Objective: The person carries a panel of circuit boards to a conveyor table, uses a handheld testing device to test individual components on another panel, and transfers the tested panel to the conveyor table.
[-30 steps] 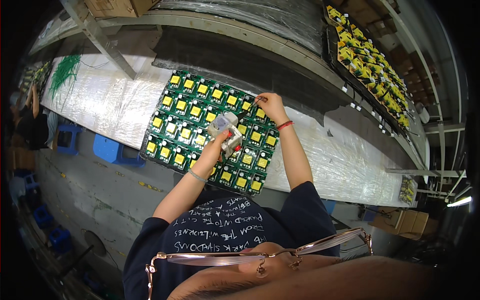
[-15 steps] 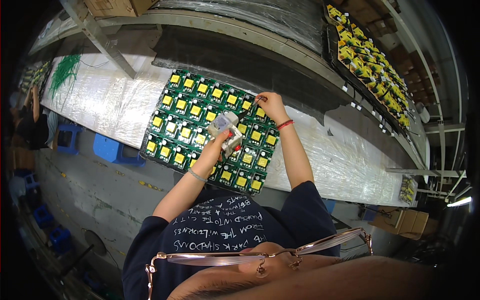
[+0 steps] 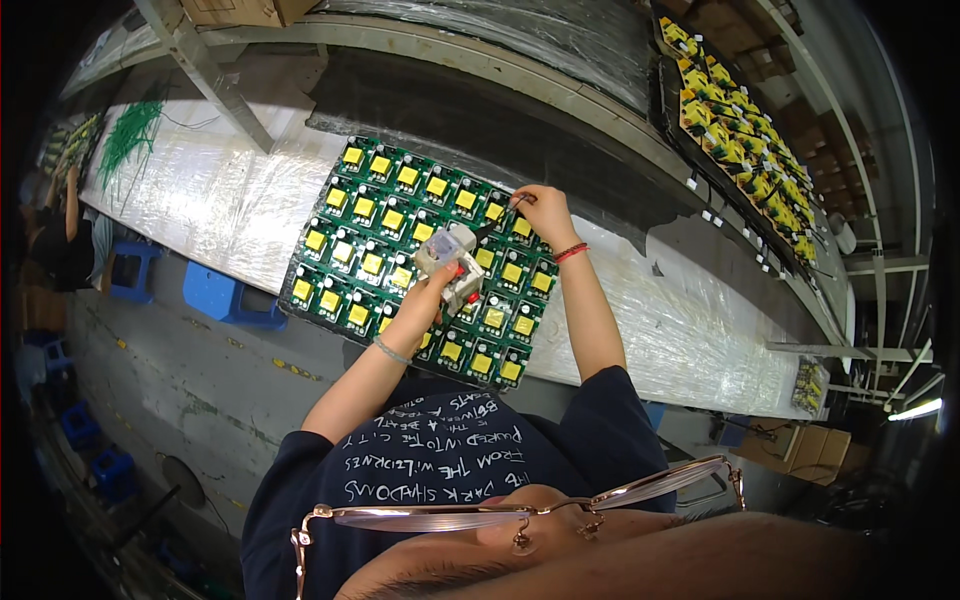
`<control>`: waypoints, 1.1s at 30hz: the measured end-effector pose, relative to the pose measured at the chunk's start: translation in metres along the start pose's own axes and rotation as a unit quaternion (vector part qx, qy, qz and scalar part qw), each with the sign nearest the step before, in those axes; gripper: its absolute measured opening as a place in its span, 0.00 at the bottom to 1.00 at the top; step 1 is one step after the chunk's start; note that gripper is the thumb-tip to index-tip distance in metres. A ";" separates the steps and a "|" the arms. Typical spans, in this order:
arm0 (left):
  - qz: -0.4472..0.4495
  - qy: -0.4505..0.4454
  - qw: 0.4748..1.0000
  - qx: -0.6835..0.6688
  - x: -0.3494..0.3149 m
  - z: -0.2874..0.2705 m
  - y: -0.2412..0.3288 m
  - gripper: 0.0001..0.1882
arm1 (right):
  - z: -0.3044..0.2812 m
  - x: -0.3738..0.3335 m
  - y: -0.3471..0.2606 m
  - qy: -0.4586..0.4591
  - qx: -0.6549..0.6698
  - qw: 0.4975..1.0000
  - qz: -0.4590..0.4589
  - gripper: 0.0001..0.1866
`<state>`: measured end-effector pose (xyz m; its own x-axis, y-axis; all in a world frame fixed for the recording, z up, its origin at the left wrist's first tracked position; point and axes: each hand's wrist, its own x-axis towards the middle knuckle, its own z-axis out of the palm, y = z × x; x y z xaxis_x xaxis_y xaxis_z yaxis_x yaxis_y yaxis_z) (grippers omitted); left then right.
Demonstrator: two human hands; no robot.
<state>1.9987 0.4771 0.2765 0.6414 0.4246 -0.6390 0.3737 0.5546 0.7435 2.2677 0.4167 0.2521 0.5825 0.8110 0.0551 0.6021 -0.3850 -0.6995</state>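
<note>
My left hand (image 3: 433, 295) is wrapped round a blocky whitish-grey handheld device (image 3: 450, 250) with red parts on its side. The device is held over a dense panel of green circuit boards (image 3: 372, 264), each bearing a yellow block-shaped component. At the panel's far right edge, my right hand (image 3: 545, 212) pinches a thin dark strip or lead (image 3: 518, 203) between thumb and fingers. A black piece (image 3: 486, 232) runs from the device's far end towards those fingers; whether it joins the strip I cannot tell. The device hides some boards beneath it.
A film-wrapped bench (image 3: 225, 190) lies under the panel, with green wires (image 3: 130, 132) at far left. Beyond runs a metal rail (image 3: 440, 52). More yellow-topped assemblies (image 3: 735, 125) stand at far right. Blue stools (image 3: 232, 298) are below the bench. Another person (image 3: 70, 235) is at far left.
The whole view has shifted very slightly. Both hands keep nearly the same pose over the panel, the device still in the left and the thin dark strip in the right.
</note>
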 end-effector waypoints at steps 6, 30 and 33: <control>0.008 -0.023 1.000 0.019 -0.006 0.009 0.003 0.35 | -0.033 -0.012 0.019 -0.016 -0.015 1.000 -0.015 0.08; -0.019 -0.039 0.998 0.052 0.011 0.026 -0.003 0.34 | -0.023 -0.028 0.047 -0.012 -0.003 0.999 0.039 0.07; -0.020 -0.044 0.998 0.048 0.012 0.025 -0.003 0.34 | -0.023 -0.026 0.049 -0.001 -0.003 1.000 0.028 0.07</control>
<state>2.0225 0.4629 0.2714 0.6792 0.3360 -0.6525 0.4602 0.4976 0.7353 2.2940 0.3667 0.2329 0.6136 0.7894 0.0150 0.5727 -0.4320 -0.6967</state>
